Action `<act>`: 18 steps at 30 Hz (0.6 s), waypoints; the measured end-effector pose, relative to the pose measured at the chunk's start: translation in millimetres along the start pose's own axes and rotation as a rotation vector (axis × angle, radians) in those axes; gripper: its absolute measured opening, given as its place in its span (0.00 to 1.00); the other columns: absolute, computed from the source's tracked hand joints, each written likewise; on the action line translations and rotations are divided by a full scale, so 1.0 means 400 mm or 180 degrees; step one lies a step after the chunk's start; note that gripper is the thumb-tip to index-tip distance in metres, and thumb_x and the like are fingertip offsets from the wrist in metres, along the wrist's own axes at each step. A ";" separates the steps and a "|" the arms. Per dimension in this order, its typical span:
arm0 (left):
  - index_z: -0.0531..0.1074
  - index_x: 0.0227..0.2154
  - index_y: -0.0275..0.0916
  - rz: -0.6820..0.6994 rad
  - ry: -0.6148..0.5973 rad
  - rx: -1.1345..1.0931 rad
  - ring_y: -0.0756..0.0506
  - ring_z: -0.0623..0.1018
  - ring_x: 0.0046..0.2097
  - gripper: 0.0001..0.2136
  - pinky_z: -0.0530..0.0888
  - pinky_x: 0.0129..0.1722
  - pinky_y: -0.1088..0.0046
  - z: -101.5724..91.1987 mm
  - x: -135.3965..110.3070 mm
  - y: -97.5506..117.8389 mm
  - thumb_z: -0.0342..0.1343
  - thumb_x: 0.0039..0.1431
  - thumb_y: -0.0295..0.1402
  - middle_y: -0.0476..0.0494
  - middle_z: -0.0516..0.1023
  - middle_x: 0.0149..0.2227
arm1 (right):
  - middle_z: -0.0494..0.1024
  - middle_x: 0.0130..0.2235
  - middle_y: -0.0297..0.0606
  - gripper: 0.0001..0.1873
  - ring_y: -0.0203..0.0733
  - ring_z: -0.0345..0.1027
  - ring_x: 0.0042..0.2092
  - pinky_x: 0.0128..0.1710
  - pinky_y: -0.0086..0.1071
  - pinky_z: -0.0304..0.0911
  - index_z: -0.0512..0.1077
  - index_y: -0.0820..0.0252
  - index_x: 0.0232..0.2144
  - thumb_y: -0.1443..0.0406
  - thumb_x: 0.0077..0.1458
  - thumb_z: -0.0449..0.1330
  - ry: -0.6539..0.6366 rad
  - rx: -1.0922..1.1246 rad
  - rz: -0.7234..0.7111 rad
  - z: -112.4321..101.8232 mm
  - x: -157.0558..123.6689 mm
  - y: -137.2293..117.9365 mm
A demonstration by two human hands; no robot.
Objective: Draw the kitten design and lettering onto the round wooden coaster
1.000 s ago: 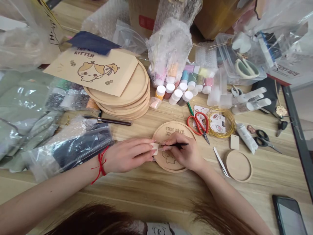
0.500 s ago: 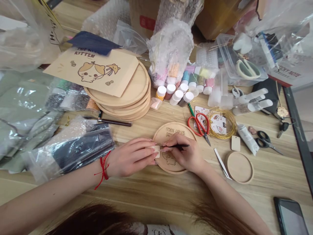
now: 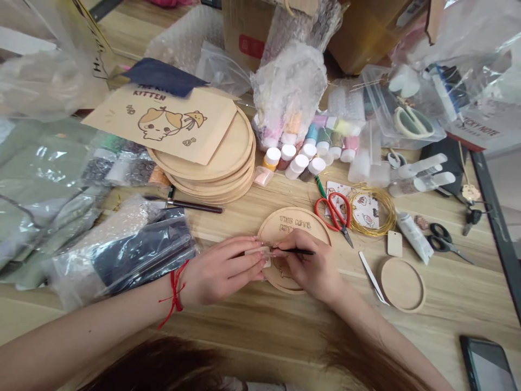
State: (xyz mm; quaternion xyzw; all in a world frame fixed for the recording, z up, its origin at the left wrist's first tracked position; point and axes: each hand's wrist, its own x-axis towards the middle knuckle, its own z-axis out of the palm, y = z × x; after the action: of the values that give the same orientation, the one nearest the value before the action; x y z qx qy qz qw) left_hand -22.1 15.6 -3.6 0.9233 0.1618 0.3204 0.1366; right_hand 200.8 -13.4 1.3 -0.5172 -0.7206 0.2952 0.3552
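A round wooden plate (image 3: 269, 230) with wire-like outlined lettering and a partly covered drawing lies on the table. Over its left part, my left hand (image 3: 228, 266) is closed on a small pale wooden tag (image 3: 267, 261), fingers laid across it. My right hand (image 3: 311, 263) pinches a thin dark stick-like tool (image 3: 300, 251) just above the plate, its fingertips close to the tag. The tool's tip is too small to make out. Red-handled pliers (image 3: 334, 212) lie right of the plate, beside a coil of gold wire (image 3: 393, 217).
Stacked wooden plates (image 3: 240, 184) carry a printed kitten sheet (image 3: 171, 127). Capped bottles (image 3: 296, 165) stand behind. To my right lie white tweezers (image 3: 370, 276), a small round tray (image 3: 422, 290), a tube (image 3: 413, 234), black scissors (image 3: 442, 236) and a phone (image 3: 486, 358). Plastic packets (image 3: 122, 255) lie left.
The view has shifted slightly, so everything sits a little lower and further right. My left fingers now cover more of the tag. Both hands keep their hold.
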 end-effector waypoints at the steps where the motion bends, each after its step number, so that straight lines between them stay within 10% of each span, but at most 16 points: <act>1: 0.70 0.51 0.33 -0.0004 0.0013 -0.0006 0.43 0.77 0.54 0.15 0.76 0.56 0.61 0.001 -0.001 0.001 0.59 0.63 0.31 0.40 0.81 0.45 | 0.78 0.27 0.35 0.09 0.38 0.73 0.29 0.28 0.31 0.69 0.70 0.56 0.29 0.74 0.53 0.56 0.0047 -0.0056 -0.0014 0.004 -0.003 -0.003; 18: 0.69 0.51 0.29 0.0094 0.0165 -0.0051 0.40 0.77 0.54 0.13 0.77 0.55 0.59 0.012 -0.012 0.001 0.56 0.64 0.25 0.36 0.81 0.45 | 0.75 0.24 0.34 0.08 0.40 0.70 0.26 0.25 0.32 0.66 0.67 0.52 0.28 0.71 0.56 0.56 0.1385 -0.1218 0.0526 0.110 -0.039 -0.095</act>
State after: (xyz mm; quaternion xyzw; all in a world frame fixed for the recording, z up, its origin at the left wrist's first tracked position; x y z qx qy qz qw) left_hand -22.6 12.5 -9.8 0.9159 0.1491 0.3475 0.1350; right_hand 147.9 -42.0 3.1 -0.6828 -0.6255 0.0643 0.3721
